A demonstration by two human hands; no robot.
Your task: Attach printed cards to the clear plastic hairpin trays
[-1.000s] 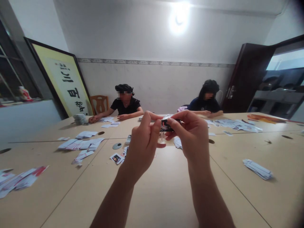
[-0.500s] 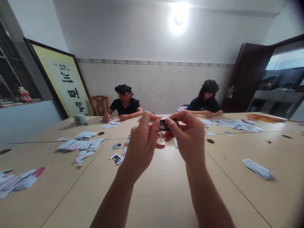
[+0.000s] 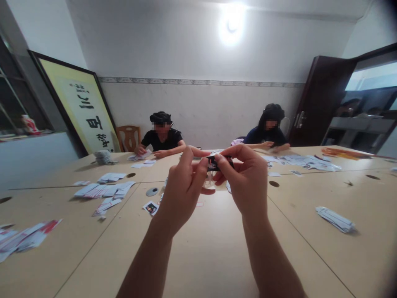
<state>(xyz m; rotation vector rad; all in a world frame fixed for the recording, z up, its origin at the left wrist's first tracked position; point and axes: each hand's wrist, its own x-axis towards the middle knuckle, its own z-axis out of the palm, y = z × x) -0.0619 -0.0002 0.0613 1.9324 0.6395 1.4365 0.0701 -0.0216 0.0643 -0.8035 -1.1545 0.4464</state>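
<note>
Out in front of me, above the table (image 3: 211, 248), both hands meet at one small dark printed piece with red and white marks (image 3: 212, 163). My left hand (image 3: 182, 190) pinches its left end between thumb and fingers. On the other end, my right hand (image 3: 249, 180) is closed with its thumb pressed onto the face. Something clear and shiny shows just below the piece, between the hands; its kind is too small to make out. A small white-bordered photo print (image 3: 151, 208) lies on the table beyond my left forearm.
Stacks of white paper slips (image 3: 105, 190) lie to the left, and a bundle of slips (image 3: 335, 219) to the right. Loose papers (image 3: 300, 161) spread at the far right. Two people sit across the table: one in black (image 3: 163, 140), one in dark blue (image 3: 268, 132).
My hands keep nearly the same grip and place on the dark piece. Across the table, the left person has lifted a paper, and the right person's hand has risen slightly.
</note>
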